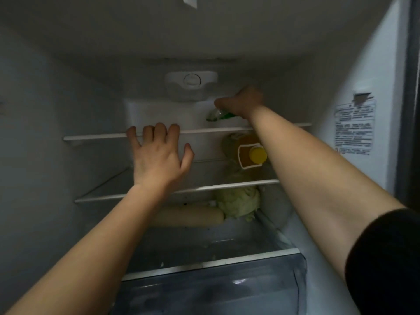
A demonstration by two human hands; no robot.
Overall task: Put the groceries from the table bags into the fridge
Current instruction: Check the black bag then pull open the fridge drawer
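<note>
Two hands inside the fridge (45, 105): left hand (159, 158), centre-left, hooks the top shelf (91, 136), seemingly for support; right hand (244, 102), upper centre, grips a green bottle (217, 115).

- You're looking into a dim, grey fridge (204, 32); shadow pools on its left wall (34, 155) and under the top shelf (95, 136).
- Brightest light falls on the right wall (368, 76).
- Your right hand (246, 101) and the green bottle (218, 115) it grips are blurred.
- A glare patch sits on the drawer (238, 281).
- Wide-angle stretch swells your forearms (318, 178) at the corners.
</note>
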